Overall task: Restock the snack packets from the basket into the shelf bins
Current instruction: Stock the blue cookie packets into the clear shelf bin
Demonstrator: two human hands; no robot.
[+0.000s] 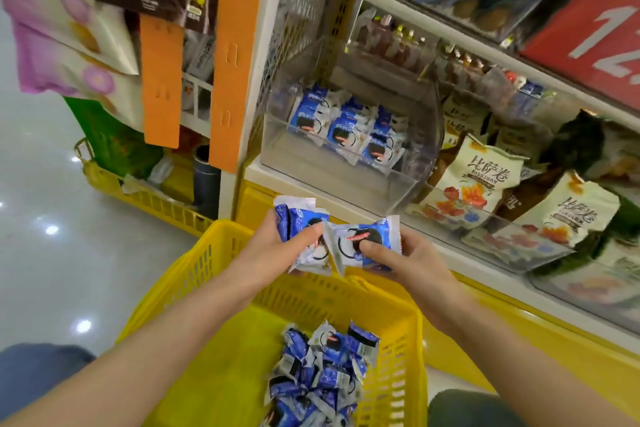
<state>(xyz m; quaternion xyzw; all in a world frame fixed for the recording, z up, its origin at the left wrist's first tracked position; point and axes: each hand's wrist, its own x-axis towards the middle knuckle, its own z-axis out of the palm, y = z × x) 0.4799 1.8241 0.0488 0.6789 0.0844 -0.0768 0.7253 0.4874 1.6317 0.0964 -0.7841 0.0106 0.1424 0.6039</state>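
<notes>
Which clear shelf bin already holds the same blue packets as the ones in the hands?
The leftmost clear bin, with blue packets stacked at its back. The bin to its right holds cream bags instead.

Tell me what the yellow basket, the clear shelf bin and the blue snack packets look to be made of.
Yellow basket: likely moulded plastic, semi-gloss; slotted lattice walls, one uniform colour.
Shelf bin: clear rigid plastic, perhaps acrylic; packets show through it and its edges catch glare.
Snack packets: thin glossy printed film with crimped end seals; whether foil-lined cannot be told.
</notes>
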